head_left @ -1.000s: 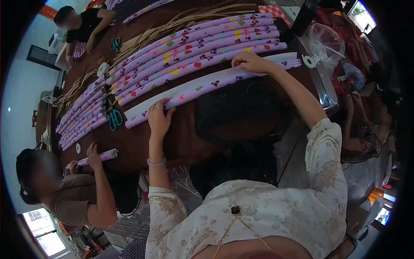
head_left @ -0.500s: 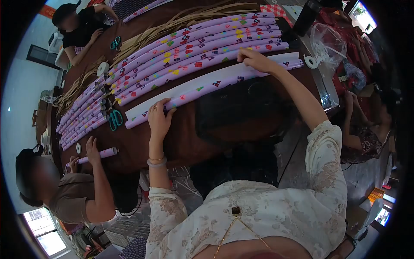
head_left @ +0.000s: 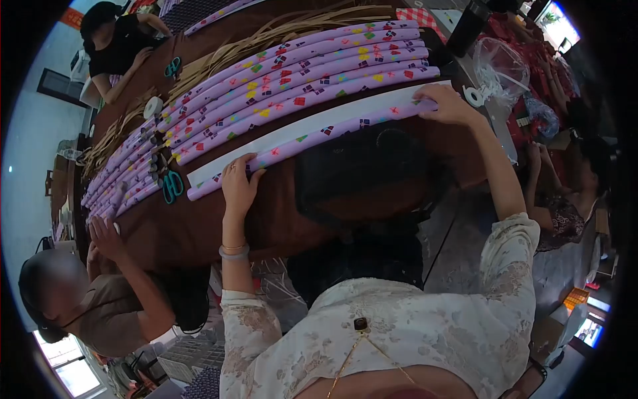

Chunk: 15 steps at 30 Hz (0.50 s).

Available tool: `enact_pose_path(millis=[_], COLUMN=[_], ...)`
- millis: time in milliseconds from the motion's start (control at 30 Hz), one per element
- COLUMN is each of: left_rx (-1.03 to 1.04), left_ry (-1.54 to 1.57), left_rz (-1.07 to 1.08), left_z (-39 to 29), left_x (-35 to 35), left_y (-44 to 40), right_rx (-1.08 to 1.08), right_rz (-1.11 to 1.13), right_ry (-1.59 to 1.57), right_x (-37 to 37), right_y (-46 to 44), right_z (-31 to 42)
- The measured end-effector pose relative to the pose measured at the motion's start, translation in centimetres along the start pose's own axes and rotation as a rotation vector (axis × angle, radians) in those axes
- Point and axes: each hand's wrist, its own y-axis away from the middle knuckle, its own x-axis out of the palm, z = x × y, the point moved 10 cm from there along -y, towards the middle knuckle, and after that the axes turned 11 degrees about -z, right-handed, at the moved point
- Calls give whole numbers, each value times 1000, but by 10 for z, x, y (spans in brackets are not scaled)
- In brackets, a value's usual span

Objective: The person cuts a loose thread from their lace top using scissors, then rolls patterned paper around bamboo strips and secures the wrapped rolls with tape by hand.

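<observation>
Paper roll: lilac, partly unrolled
Left hand: laid across roll; cannot tell whether gripping
Right hand: grasping roll's right end

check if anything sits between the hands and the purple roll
Nothing visible does: the left hand and right hand both touch the purple roll. The black bag lies on its near side, blocking neither hand.

The right fingers partly hide one end of the purple roll.
</observation>
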Motion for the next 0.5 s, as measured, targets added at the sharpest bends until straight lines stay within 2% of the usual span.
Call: enact_pose_path(millis=[67, 233, 333, 500], left_rx=[2, 94, 27, 35], left_ry=[-13, -109, -108, -89], left_rz=[11, 4, 60, 57], left_z=[1, -5, 0, 1], left_x=[1, 1, 2, 2], left_y=[-2, -12, -14, -7], right_rx=[-78, -43, -35, -52], right_rz=[-67, -114, -129, -169], right_ry=[62, 137, 171, 156], right_x=[4, 10, 11, 13], right_y=[10, 8, 7, 11], right_z=[-3, -7, -6, -6])
